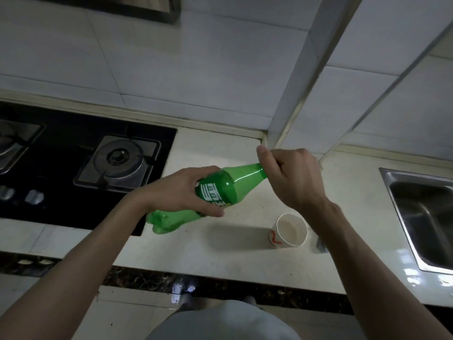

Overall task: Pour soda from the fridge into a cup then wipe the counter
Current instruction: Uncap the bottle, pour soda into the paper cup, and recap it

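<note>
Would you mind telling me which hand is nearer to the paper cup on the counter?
Right. The right hand grips the neck of the green soda bottle just beyond the paper cup; the left hand holds the bottle's body, farther to the cup's left.

Held bottle [235,182] tilted over counter [220,246] in left hand [181,190]; gripped its neck end with right hand [291,177]; cup [289,231] upright nearby.
</note>
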